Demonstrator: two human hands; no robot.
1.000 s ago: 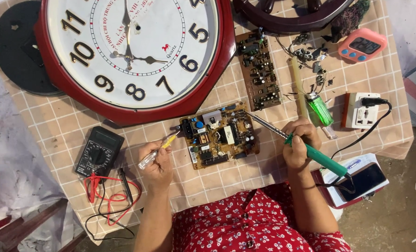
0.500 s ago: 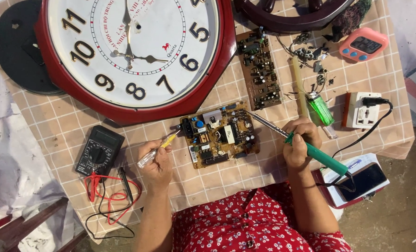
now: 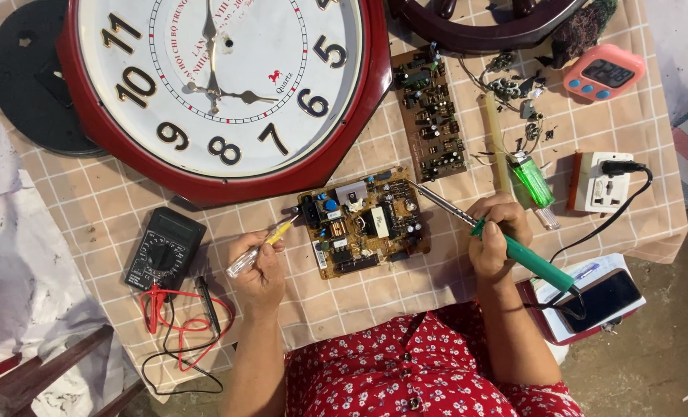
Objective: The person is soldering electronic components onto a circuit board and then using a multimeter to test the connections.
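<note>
Almost nothing has shifted since the earlier frames: the left hand (image 3: 257, 266) still pinches the yellow-tipped screwdriver (image 3: 260, 247) at the brown circuit board (image 3: 365, 220) lying below the clock (image 3: 205, 93), while the right hand (image 3: 498, 239) stays clenched around the green soldering iron (image 3: 514, 247), tip on the board's upper edge.

A large red-framed wall clock (image 3: 220, 85) dominated the checked worktop (image 3: 73, 216). Below its left edge lay a black multimeter (image 3: 163, 249); right of it lay a second circuit board (image 3: 430, 116), a green lighter (image 3: 531, 179), and a pink timer (image 3: 604, 73).
</note>
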